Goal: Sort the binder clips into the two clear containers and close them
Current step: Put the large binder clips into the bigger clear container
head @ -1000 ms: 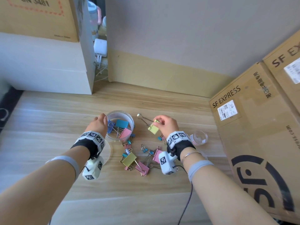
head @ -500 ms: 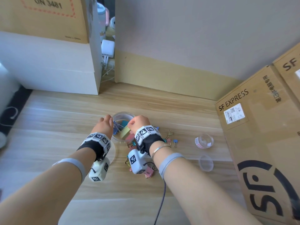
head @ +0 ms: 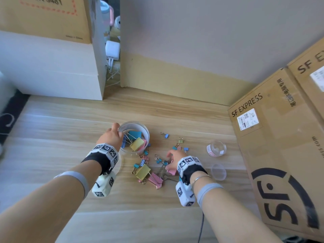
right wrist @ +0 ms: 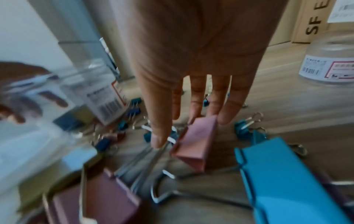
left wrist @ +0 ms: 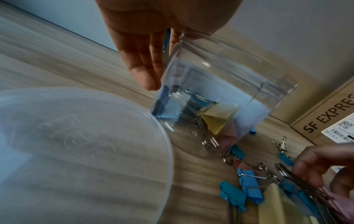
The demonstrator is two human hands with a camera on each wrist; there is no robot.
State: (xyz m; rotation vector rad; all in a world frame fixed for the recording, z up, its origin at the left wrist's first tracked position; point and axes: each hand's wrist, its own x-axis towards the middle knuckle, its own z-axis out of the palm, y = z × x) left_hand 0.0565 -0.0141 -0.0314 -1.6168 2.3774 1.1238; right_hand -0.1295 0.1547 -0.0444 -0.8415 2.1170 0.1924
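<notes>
A large clear container (head: 134, 136) stands open on the wooden floor with big blue, yellow and pink binder clips inside (left wrist: 216, 119). My left hand (head: 113, 135) grips its left rim, thumb at the lip and fingers (left wrist: 145, 71) down the outer wall. A loose pile of binder clips (head: 149, 172) lies to its right. My right hand (head: 171, 160) is down on that pile and pinches a large pink binder clip (right wrist: 195, 141) between thumb and fingers. A small clear container (head: 216, 148) stands open further right.
The large round lid (left wrist: 76, 151) lies flat under my left wrist. The small lid (head: 218, 171) lies near my right wrist. SF Express cardboard boxes (head: 280, 137) wall off the right side, and a white box (head: 52, 71) stands at the back left.
My right hand carried a yellow clip left, left it in the large container, then came back right to the pile and took the pink clip. My left hand stayed on the container.
</notes>
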